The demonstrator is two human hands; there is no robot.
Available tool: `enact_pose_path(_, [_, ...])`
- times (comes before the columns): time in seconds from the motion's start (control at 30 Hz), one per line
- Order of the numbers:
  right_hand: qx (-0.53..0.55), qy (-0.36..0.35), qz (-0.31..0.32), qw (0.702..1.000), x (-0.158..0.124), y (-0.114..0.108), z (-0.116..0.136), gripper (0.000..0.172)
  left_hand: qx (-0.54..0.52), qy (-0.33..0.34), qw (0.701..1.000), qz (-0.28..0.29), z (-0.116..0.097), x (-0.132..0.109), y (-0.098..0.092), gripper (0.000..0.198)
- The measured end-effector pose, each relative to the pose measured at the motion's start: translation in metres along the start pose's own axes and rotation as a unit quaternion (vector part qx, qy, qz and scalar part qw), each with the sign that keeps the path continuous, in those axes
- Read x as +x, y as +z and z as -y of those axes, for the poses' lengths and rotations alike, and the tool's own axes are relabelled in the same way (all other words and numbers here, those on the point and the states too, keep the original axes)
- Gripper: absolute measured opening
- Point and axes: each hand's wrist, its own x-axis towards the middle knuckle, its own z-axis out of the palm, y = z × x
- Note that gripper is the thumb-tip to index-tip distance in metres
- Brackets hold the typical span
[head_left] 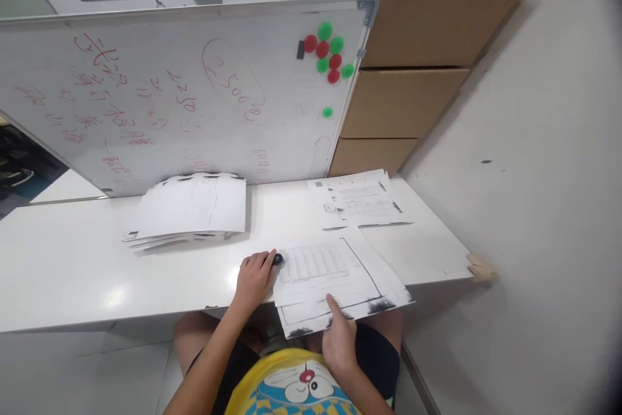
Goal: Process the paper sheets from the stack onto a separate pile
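Note:
My left hand [256,278] is closed on a small black object with a rounded end [277,259]. Most of that object is hidden under my fingers, and its visible end lies over the left edge of the papers. My right hand [340,340] pinches the near edge of the printed papers [315,266], thumb on top and fingers underneath. These sheets overlap at the table's front edge and stick out over my lap. The upper one carries a printed table; the lower one has a dark border line and black smudges.
A thick stack of papers [199,208] lies at the back left of the white table [72,266]. More printed sheets [359,201] lie at the back right. Behind stand a whiteboard [160,98] with red writing and round magnets, and stacked cardboard boxes [398,104]. A wall rises on the right.

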Motion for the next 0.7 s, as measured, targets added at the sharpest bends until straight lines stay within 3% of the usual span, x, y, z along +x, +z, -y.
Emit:
enact_pose_path(0.2, [-0.001,-0.004,0.0,1.0,0.003,0.001,-0.002,0.054,0.021,0.052,0.998,0.027,0.006,0.002,0.002,0.039])
enact_pose_path(0.4, [-0.052,-0.103,0.002,0.993,-0.004,0.007,0.015,0.067,0.032,0.067,0.995,-0.071,0.008,-0.001,0.002,0.036])
enact_pose_path(0.57, [-0.126,-0.289,-0.018,0.949,0.026,-0.009,0.068,0.061,0.039,0.049,0.992,-0.109,0.009,-0.001,0.002,0.035])
enact_pose_path(0.7, [-0.111,-0.345,-0.027,0.932,0.084,0.005,0.13,0.048,0.024,0.04,0.993,-0.106,0.011,0.002,0.001,0.035])
